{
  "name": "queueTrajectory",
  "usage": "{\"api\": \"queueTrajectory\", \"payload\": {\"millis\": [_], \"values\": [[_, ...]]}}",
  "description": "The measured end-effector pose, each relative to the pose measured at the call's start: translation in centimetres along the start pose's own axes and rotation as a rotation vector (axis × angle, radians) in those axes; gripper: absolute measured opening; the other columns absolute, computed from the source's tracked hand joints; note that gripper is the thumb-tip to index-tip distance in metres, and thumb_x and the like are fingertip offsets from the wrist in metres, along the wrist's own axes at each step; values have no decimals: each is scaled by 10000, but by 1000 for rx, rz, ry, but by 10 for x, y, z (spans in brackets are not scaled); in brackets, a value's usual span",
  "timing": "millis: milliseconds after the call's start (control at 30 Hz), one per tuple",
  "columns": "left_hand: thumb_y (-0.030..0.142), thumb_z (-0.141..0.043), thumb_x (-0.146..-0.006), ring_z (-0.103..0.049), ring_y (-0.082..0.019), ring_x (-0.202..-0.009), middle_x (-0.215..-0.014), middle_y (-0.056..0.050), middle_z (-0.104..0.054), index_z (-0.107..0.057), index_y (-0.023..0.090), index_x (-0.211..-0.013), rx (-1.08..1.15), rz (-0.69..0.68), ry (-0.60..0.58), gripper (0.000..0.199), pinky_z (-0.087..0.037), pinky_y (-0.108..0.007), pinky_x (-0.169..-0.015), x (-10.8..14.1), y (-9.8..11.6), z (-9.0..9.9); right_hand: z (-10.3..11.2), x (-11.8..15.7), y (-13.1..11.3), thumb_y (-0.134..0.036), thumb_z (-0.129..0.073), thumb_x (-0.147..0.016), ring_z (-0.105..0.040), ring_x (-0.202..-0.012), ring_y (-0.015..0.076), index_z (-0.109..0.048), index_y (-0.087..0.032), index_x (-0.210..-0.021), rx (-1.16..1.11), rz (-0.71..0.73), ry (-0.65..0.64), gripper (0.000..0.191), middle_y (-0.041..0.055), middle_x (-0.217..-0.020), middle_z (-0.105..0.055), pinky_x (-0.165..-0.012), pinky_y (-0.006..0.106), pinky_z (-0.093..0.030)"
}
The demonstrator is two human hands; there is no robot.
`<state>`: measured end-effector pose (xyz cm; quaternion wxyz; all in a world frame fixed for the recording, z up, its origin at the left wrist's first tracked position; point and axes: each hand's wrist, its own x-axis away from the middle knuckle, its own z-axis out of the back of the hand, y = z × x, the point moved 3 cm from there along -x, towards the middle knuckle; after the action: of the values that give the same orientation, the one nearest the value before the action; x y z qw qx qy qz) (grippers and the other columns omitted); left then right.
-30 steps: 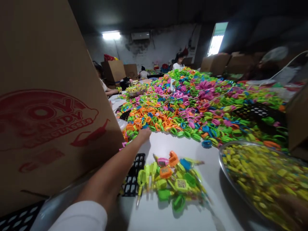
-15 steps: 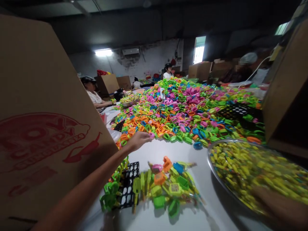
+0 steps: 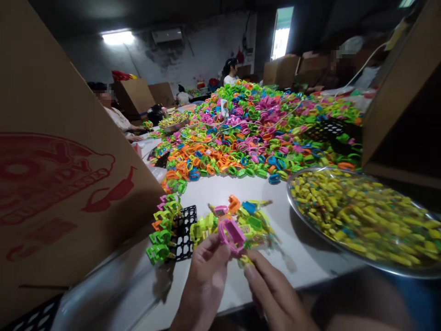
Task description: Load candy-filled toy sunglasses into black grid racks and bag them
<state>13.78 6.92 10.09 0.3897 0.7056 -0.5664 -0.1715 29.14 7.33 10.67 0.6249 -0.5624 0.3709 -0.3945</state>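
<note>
Low in the middle of the head view, my left hand (image 3: 210,266) pinches a pink plastic toy watch (image 3: 231,236) by its band. My right hand (image 3: 267,278) is closed on a small yellow candy piece (image 3: 245,260), held against the lower side of the watch. Whether the two parts are joined I cannot tell. Just beyond my hands lies a loose group of assembled pieces with yellow sticks, among them an orange watch (image 3: 234,204) and a blue one (image 3: 248,207). To the left, a black grid rack (image 3: 186,230) carries a row of green, orange and pink watches (image 3: 161,239).
A wide metal bowl (image 3: 292,202) of yellow candy pieces stands on the right. A heap of coloured watches (image 3: 248,133) covers the table's far part. Cardboard boxes rise at left (image 3: 69,193) and right (image 3: 396,115). Several people sit around the table.
My left hand has come back from the heap with a pink watch. My right hand has left the bowl with a yellow piece, and both hands now meet in front. The view has tilted down.
</note>
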Motion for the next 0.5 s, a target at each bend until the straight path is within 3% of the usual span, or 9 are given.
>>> {"api": "queueTrajectory", "payload": {"millis": [100,167,267,400,500], "values": [[431,-1117,-496,-696,-142,-763,-794,-39,-768,-857,182,-855,27,16,60,508,-582,-254,-813,4,-10,4,-9,7,4,-830,-637,-997,-664,-878,247,-779,-252,-1158,-197,-147,32,616,44,-877,-688,-753,272,-567],[453,-1113,-501,-710,-151,-811,-842,-50,-786,-863,190,-870,4,7,76,518,-586,-252,-846,8,-14,6,-14,10,12,-847,-663,-980,-539,-674,168,-733,-224,-1085,-317,-231,-2,635,-18,-718,-541,-591,215,-460],[465,-1096,-546,-725,-169,-875,-907,-65,-804,-871,203,-899,-43,-8,52,494,-589,-255,-878,15,-18,8,-23,12,21,-834,-706,-967,-340,-537,97,-603,-213,-894,-511,-246,-75,633,-82,-659,-364,-475,177,-339],[472,-1068,-621,-734,-184,-901,-879,-46,-786,-875,221,-941,-108,-21,5,450,-588,-251,-873,22,-23,15,-31,11,24,-785,-779,-947,-272,-449,48,-508,-220,-816,-730,-240,-100,641,-104,-656,-377,-412,151,-334],[447,-1014,-737,-734,-187,-929,-943,-42,-798,-871,230,-988,-162,-51,-36,361,-590,-279,-933,19,-29,23,-32,8,23,-731,-829,-931,-218,-363,20,-501,-218,-788,-825,-282,-113,626,-112,-618,-411,-352,150,-262]]}}
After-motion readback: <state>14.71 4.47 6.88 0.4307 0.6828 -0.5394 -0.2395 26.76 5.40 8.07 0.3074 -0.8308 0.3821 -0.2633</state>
